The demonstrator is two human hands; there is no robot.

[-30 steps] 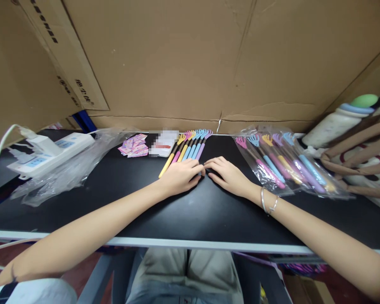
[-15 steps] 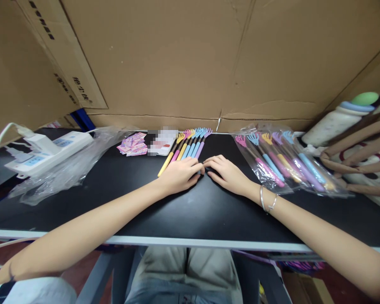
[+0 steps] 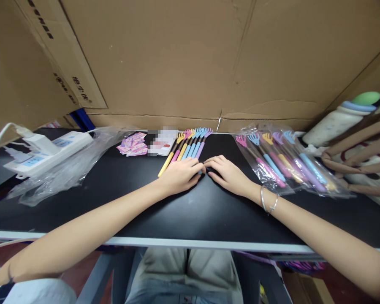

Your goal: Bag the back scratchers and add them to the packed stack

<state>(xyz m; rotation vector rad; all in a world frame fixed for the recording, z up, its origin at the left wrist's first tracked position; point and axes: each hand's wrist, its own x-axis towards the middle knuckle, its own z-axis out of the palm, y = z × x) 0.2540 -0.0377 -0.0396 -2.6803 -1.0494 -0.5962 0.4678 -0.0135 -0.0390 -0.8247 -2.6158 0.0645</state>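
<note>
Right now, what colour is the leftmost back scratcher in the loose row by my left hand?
Yellow, handle and claw alike: the leftmost back scratcher, seen in the head view.

Bare tabletop point(image 3: 190, 215) before cardboard wall point(image 3: 183, 63)

Black table point(image 3: 183, 211), white front edge. At the back edge, mid-table: scratchers point(image 3: 190, 145) in a row, card point(image 3: 162, 143), pink packets point(image 3: 133, 145). Toward the left edge: power strip point(image 3: 47, 152), clear bag point(image 3: 69, 166). Toward the right edge: bagged scratchers point(image 3: 283, 162), bottle point(image 3: 338, 120), tote point(image 3: 364, 156).
</note>
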